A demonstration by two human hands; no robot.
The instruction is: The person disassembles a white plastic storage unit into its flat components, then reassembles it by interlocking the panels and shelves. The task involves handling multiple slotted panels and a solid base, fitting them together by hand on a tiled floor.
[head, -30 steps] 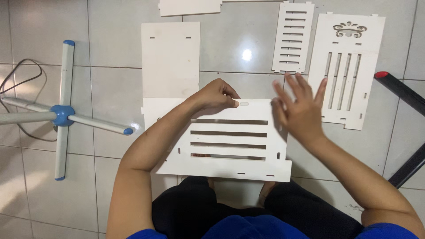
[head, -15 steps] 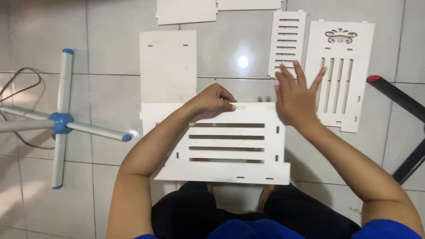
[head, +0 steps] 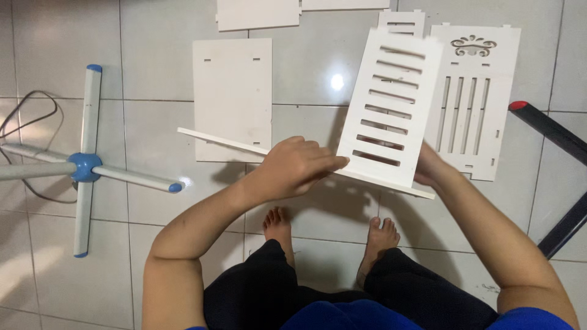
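White tile floor point(head: 153, 36): flat white panels point(head: 232, 98), carved panel point(head: 474, 104), fan base point(head: 85, 166), bare feet point(head: 279, 225).

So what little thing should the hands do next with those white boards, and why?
Probably ease the slotted panel down until its bottom edge sits squarely on the long white board. The right hand holds the panel upright but tilted, the left hand steadies the board seen edge-on, and the two pieces meet at a slant.

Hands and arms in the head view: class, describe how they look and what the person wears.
Both arms are bare from wrist to upper arm. The left hand and right hand wear no gloves, rings or watch. Blue short sleeves show at the shoulders.
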